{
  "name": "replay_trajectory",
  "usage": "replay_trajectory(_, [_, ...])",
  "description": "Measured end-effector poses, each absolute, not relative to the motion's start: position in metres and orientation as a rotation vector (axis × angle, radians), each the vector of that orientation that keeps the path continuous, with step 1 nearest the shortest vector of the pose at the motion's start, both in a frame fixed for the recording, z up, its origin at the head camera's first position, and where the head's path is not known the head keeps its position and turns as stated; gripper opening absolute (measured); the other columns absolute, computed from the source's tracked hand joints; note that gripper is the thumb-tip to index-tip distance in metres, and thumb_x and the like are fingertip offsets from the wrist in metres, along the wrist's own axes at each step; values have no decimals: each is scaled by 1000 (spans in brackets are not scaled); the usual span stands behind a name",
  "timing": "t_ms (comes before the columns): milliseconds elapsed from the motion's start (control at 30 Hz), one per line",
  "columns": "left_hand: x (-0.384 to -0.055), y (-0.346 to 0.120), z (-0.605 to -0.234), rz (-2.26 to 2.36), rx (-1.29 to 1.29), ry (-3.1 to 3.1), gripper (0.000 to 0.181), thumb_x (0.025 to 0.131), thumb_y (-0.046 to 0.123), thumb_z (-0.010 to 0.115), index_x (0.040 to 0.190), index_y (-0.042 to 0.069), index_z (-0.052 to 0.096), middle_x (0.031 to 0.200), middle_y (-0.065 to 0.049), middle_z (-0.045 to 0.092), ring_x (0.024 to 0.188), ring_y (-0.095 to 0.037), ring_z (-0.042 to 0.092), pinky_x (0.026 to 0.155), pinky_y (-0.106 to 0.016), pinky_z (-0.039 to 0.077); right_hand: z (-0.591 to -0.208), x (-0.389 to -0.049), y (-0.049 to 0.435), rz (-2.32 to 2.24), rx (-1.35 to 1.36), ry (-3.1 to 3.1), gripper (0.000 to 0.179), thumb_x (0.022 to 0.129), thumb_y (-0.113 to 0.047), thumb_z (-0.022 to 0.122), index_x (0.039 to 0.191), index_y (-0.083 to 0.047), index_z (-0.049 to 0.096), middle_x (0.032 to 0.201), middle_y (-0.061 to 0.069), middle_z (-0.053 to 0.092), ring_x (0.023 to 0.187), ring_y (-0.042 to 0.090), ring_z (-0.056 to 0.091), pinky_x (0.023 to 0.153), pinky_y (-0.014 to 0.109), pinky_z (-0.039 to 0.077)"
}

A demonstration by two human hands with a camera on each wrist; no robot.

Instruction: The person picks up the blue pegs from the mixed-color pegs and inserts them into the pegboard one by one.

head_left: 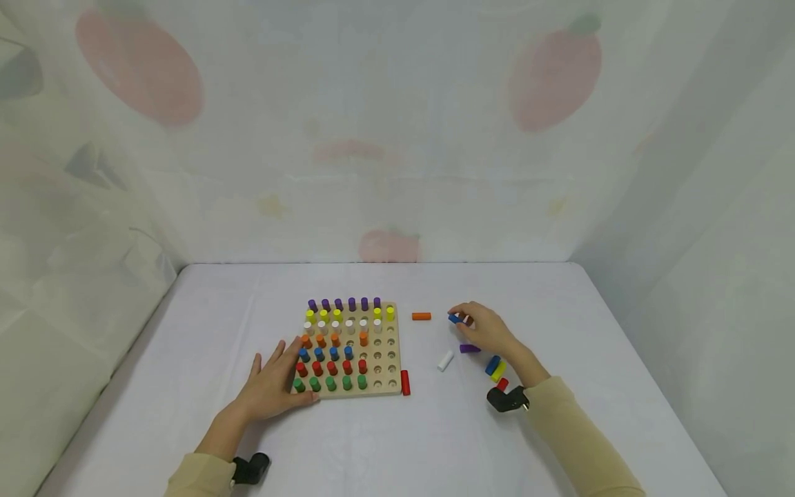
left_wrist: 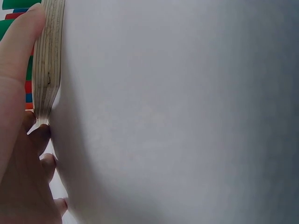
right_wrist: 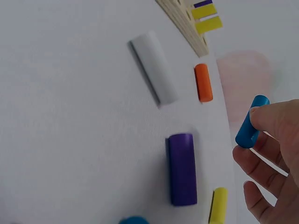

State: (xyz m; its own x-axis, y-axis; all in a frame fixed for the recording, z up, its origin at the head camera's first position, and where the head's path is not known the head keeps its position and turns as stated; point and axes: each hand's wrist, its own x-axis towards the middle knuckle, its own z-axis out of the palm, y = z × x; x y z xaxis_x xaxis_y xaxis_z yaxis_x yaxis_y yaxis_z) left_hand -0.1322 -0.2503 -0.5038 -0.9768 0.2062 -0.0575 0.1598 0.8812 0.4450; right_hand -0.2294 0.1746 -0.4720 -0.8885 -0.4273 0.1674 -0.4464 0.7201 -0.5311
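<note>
A wooden pegboard [head_left: 381, 355] stands left of centre in the head view, with rows of purple, yellow, white, orange, blue, red and green pegs. My left hand [head_left: 270, 386] rests at its near left corner, fingers spread along the left side. The left thumb [left_wrist: 35, 21] touches the board's front edge in the left wrist view. Right of the board, my right hand [head_left: 487, 329] pinches a blue peg [right_wrist: 252, 122] between thumb and fingers, raised above the table. A purple peg [right_wrist: 183, 169] lies beneath that hand, and an orange peg [head_left: 421, 316] lies to its left.
A white peg [head_left: 445, 361] lies right of the board, and a red peg [head_left: 406, 382] is close to its right edge. Near the right wrist are another blue peg [head_left: 493, 364], a yellow peg [head_left: 499, 372] and a red peg [head_left: 502, 384]. Patterned white sheeting [head_left: 435, 172] encloses the table.
</note>
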Motion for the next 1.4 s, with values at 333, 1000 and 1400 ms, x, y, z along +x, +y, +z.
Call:
replay_trajectory(333, [-133, -250, -503, 693, 284, 2936, 117, 61, 70, 68, 148, 12, 17, 150, -14, 26, 139, -40, 13, 104, -68, -2, -468, -227, 156, 976, 809, -2824, 32, 86, -9, 62, 118, -10, 59, 97, 2, 62, 82, 13, 57, 73, 33, 54])
replay_trajectory(1000, [-133, -251, -502, 695, 281, 2935, 117, 60, 70, 68, 148, 11, 18, 149, -15, 27, 139, -40, 13, 103, -68, -2, -471, -227, 122, 1132, 809, -2890, 29, 85, -10, 64, 113, -7, 58, 96, -1, 61, 87, 12, 58, 77, 30, 52])
replay_trajectory(1400, [-133, -251, -502, 697, 284, 2936, 117, 60, 70, 69, 148, 10, 19, 149, -15, 28, 139, -41, 14, 103, -68, -1, -467, -223, 106, 1154, 916, -2886, 23, 87, -13, 62, 110, -10, 58, 102, -3, 62, 88, 10, 58, 78, 31, 52])
